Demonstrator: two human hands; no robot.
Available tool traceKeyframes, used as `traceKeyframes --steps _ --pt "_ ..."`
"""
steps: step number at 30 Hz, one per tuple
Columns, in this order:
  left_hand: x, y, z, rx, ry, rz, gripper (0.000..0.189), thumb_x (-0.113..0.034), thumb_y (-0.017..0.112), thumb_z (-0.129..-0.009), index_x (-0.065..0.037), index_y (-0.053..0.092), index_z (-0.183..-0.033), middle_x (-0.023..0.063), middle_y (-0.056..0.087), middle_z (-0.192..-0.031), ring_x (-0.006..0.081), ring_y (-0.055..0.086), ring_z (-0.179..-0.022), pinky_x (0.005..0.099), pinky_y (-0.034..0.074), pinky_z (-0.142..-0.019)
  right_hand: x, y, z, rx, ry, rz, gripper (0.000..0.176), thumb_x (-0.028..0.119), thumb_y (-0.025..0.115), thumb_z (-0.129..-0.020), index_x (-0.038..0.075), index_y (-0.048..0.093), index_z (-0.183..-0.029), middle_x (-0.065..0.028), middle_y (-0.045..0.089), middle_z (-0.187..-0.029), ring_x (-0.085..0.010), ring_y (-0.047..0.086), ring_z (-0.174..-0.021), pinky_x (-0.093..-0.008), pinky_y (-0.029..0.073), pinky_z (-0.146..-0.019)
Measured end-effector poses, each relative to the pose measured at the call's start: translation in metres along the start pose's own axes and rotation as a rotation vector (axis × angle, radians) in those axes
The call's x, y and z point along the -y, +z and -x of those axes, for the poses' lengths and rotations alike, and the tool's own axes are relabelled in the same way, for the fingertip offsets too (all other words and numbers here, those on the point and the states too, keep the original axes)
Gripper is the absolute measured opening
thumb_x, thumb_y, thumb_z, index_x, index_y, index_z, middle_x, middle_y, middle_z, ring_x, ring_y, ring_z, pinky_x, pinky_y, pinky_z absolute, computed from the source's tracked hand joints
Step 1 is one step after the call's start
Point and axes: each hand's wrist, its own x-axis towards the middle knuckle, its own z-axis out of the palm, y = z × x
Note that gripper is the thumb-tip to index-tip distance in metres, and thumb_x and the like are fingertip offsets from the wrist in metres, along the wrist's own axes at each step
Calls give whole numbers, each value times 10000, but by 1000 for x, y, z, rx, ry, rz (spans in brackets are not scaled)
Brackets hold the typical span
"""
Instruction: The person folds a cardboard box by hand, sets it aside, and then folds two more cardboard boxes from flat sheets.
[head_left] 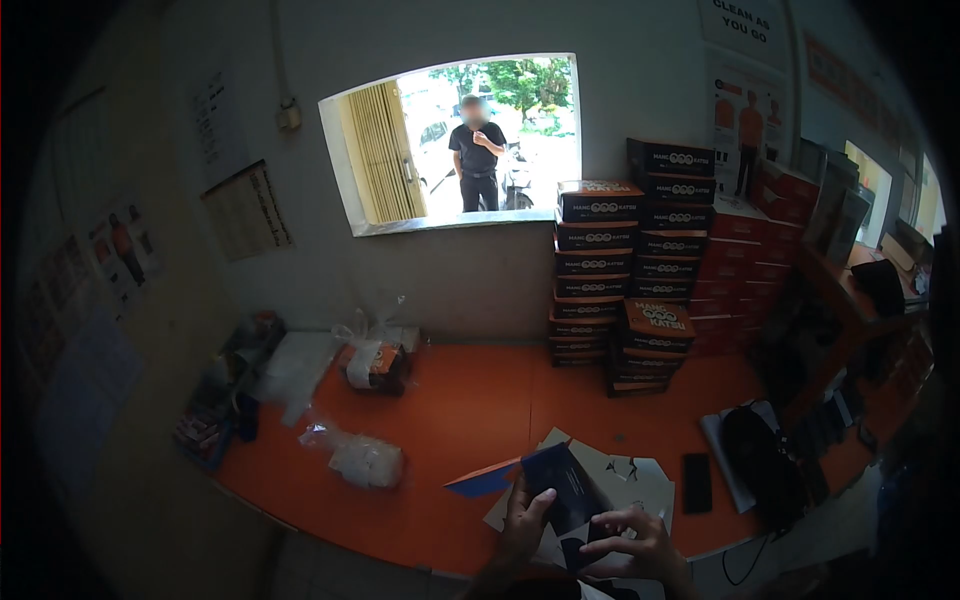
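Note:
A partly folded dark cardboard box [562,488] is between my hands above the near edge of the orange table. One flap [485,478], orange and blue, sticks out to the left. My left hand [527,515] grips the box's left side, thumb on the dark face and fingers behind it. At the lower right end, my right hand [636,543] has its fingers bent onto a panel of the box. Beneath lie pale flat sheets [640,486], which look like unfolded cardboard, with some dark marks on them.
Stacked printed boxes [597,264] stand at the back right, with red boxes [735,250] beside them. A bagged box [374,364] and a white wrapped bundle [367,461] sit left. A black phone [697,482] lies right. Outside the window stands a person [478,150].

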Motion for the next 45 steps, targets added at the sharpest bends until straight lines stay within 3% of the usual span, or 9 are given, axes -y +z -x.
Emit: traceKeyframes --steps 11,19,24,28,31,35,37,42,45 --pt "27 31 5 -282 479 -245 509 -117 569 -860 -27 323 -1297 92 491 -1159 167 503 -1006 324 424 -894 -7 15 -12 -646 470 -161 152 24 749 -705 61 711 -847 -64 634 -668 -148 620 -578 -271 458 -521" --pt "65 -61 -69 -129 307 -664 484 -246 592 -886 -45 388 -1276 73 541 -1137 176 545 -955 318 451 -850 -28 -13 -32 -87 -18 245 69 84 620 -794 80 633 -863 -38 486 -671 -194 569 -597 -343 465 -485" --pt "-21 -19 -19 8 625 -1252 442 -219 588 -873 -70 429 -1258 73 544 -1168 191 545 -1000 327 458 -857 -31 -2 -34 -435 159 165 127 126 725 -717 86 631 -792 -10 539 -659 -178 573 -645 -300 448 -513" --pt "-36 -9 -6 466 464 -1790 414 -198 585 -863 -90 461 -1243 73 546 -1193 204 546 -1035 334 463 -862 -43 -3 -48 -300 173 134 336 255 771 -687 106 517 -850 -104 568 -1057 -286 561 -900 -403 396 -804" --pt "-39 -8 -4 659 386 -1974 397 -183 583 -855 -106 486 -1232 73 548 -1212 213 546 -1062 339 467 -866 -63 15 -36 -252 270 35 418 305 767 -671 104 487 -908 -110 577 -1012 -296 562 -878 -412 396 -780" --pt "-43 -16 -10 782 512 -1987 380 -162 580 -844 -126 518 -1217 74 550 -1237 225 546 -1098 346 473 -871 -114 25 -3 -343 383 125 356 333 627 -828 51 474 -982 -122 582 -915 -289 581 -815 -424 417 -706" --pt "-47 -27 -18 797 668 -1925 374 -151 578 -839 -136 534 -1210 74 551 -1249 231 546 -1115 350 476 -874 -141 15 30 -469 719 -405 403 399 470 -940 11 496 -1047 -113 590 -949 -226 575 -818 -392 442 -732" --pt "-25 -68 -7 673 903 -1504 101 -172 613 -815 -167 669 -899 -55 693 -875 100 665 -795 230 513 -642 -180 21 65 118 1276 -546 596 480 430 -944 -42 445 -1232 -112 564 -1072 -198 566 -931 -304 465 -777" --pt "-37 -32 15 602 788 -1612 130 -231 666 -783 -144 670 -879 -29 681 -791 111 627 -689 253 464 -541 -157 17 68 -226 978 -751 622 517 438 -933 -34 467 -1223 -113 575 -1056 -178 562 -938 -301 463 -781"
